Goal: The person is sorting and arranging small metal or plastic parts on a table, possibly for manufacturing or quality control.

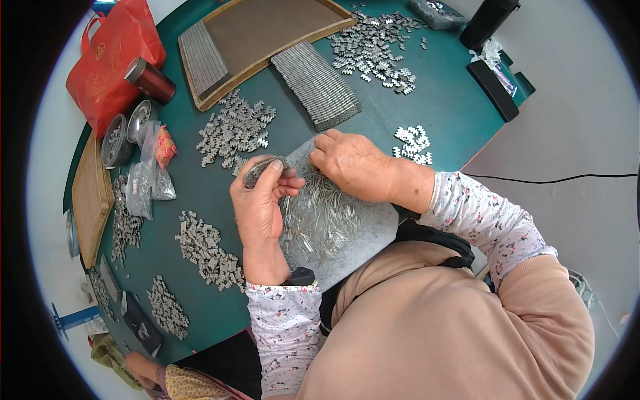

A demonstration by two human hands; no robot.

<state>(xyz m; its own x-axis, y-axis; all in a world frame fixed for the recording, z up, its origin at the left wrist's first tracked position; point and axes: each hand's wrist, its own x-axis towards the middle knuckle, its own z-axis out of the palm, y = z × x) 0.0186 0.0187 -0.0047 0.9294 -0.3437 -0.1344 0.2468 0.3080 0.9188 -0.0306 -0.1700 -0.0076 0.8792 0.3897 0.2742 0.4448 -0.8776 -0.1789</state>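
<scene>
Pinching a short stack of small metal links point(265, 169), the left hand point(259, 212) has thumb & fingers clamped together on it, just above the near edge of a grey mat point(373, 230) on the green desk point(453, 100). Stack looks stiff, light and likely slick, w/ toothed edges; judged best held across its flat sides so the pieces stay lined up, not by the ends where they could fan out. The right hand point(353, 165) lies knuckles up beside it, fingertips curled down onto the mat; whether its grip is closed on anything can't be told, the fingers hide that. Under both hands a loose heap of thin metal pins point(319, 220) is spread over the mat: springy-looking, fine, prob. fiddly to pick singly.

Further out: piles of loose links point(237, 128) left of the hands, more at point(373, 47) and a small cluster point(413, 143). A long packed row of links point(317, 85) lies near a wooden tray point(267, 30). Far left, a red bag point(110, 57), tins point(120, 137) & small plastic bags point(143, 183). Another person's hand point(140, 367) shows at bottom left.
</scene>
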